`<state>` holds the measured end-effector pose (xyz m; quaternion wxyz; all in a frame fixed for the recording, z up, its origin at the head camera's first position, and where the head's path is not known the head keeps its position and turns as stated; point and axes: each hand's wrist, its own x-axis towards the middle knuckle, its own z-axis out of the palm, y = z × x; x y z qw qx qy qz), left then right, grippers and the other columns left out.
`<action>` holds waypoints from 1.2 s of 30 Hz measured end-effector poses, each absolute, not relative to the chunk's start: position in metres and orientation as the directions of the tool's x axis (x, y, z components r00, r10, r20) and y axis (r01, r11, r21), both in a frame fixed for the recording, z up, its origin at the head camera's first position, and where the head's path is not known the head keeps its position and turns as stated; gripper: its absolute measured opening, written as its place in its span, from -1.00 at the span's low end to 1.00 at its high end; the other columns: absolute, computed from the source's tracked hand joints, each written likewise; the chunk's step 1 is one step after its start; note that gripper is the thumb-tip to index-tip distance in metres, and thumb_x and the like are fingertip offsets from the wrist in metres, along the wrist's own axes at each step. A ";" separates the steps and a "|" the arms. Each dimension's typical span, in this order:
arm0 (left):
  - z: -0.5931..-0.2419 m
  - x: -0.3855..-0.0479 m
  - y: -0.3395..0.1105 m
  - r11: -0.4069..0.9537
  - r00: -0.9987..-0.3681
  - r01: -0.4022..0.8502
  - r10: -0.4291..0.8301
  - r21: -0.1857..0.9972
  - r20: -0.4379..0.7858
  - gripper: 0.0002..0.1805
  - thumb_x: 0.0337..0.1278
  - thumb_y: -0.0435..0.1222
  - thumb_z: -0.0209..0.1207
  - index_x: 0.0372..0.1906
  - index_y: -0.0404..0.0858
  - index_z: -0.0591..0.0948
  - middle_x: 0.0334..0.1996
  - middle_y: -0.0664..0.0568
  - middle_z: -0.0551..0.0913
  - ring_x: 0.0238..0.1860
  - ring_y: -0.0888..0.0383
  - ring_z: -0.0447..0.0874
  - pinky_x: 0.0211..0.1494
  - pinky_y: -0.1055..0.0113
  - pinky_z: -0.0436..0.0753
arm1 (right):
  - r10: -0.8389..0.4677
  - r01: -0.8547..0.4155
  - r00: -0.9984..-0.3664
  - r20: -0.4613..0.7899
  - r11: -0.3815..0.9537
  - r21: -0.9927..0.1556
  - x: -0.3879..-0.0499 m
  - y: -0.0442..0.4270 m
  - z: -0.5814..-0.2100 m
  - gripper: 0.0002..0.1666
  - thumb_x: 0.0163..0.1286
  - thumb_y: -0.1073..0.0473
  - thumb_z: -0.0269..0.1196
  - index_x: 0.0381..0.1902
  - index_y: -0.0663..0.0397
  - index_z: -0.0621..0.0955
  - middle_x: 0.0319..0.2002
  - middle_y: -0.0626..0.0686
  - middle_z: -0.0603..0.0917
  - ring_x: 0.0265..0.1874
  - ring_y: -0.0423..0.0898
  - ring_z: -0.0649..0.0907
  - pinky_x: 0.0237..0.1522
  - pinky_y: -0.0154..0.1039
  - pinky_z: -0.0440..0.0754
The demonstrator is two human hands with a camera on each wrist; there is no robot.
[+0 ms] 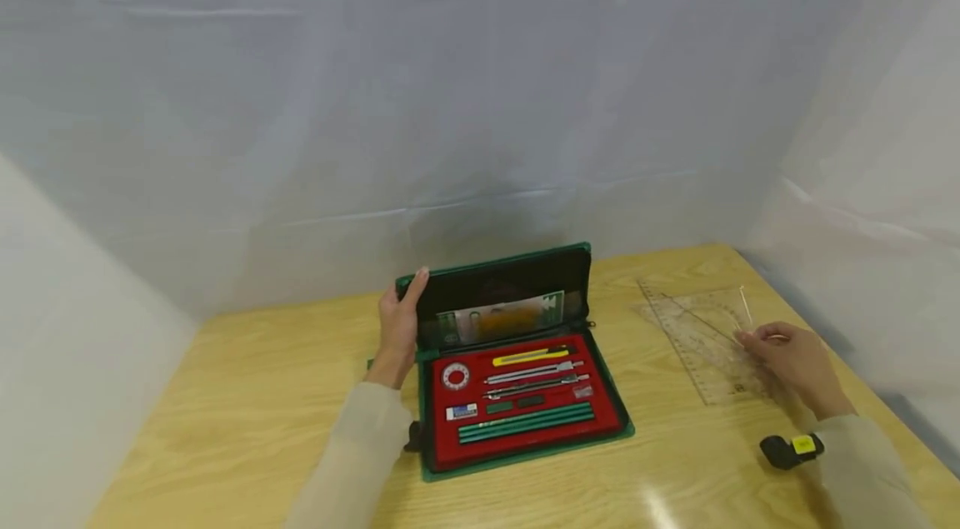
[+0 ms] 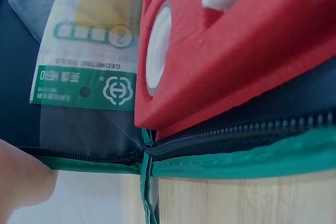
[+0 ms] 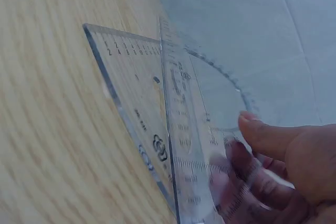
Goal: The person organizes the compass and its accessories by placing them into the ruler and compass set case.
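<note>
My left hand (image 1: 397, 333) grips the left edge of the raised lid of a green zip case (image 1: 517, 262); a finger (image 2: 26, 182) shows at that edge in the left wrist view. In the case's red tray (image 1: 551, 446) lie a yellow cutter (image 1: 531, 356), two metal compasses (image 1: 536, 372), a white ring-shaped piece (image 1: 455, 376), an eraser (image 1: 461, 411) and several green pencils (image 1: 525, 422). On the right, my right hand (image 1: 798, 362) pinches overlapping clear plastic drawing tools, with a set square (image 3: 123, 77) and a curved protractor (image 3: 223, 85) visible. Fingers show through the plastic.
A printed packet (image 1: 502, 321) sits in the lid's clear pocket. Both things rest on a wooden table (image 1: 285, 404), whose right edge lies close beyond my right hand. Pale sheeting (image 1: 450, 96) hangs behind and at both sides.
</note>
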<state>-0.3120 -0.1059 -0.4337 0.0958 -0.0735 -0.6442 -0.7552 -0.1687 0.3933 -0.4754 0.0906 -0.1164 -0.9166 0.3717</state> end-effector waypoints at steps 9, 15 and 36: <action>-0.434 -0.312 -0.104 -0.137 -0.970 0.245 -0.047 0.960 0.240 -0.59 0.21 0.09 0.16 -0.32 -0.19 0.46 -0.25 0.07 0.50 -0.11 0.18 0.41 0.15 0.21 0.34 | 0.315 0.069 -0.938 0.142 0.573 -0.817 -0.159 0.392 -0.472 -0.27 0.41 -0.18 0.10 0.18 0.38 0.48 -0.21 -0.17 0.65 -0.43 -0.32 0.62 -0.46 -0.30 0.61; -0.434 -0.312 -0.104 -0.134 -0.969 0.245 -0.051 0.960 0.241 -0.57 0.22 0.09 0.15 -0.38 -0.19 0.39 -0.33 0.05 0.42 -0.18 0.15 0.36 0.09 0.21 0.34 | 0.218 -0.213 -0.942 0.256 0.200 -0.956 -0.161 0.383 -0.464 -0.50 0.42 0.14 0.16 0.21 0.36 0.47 -0.22 -0.09 0.73 -0.26 -0.18 0.71 -0.29 -0.26 0.64; -0.433 -0.308 -0.098 -0.128 -0.977 0.213 -0.044 0.969 0.209 -0.57 0.23 0.08 0.15 -0.41 -0.19 0.36 -0.29 0.01 0.39 -0.09 0.11 0.35 0.21 0.09 0.26 | 0.016 -0.523 -0.757 0.654 0.585 -0.620 -0.207 0.289 -0.422 -0.75 0.28 0.43 0.24 -0.08 0.34 0.67 -0.22 0.16 0.72 -0.30 -0.41 0.66 -0.41 -0.55 0.52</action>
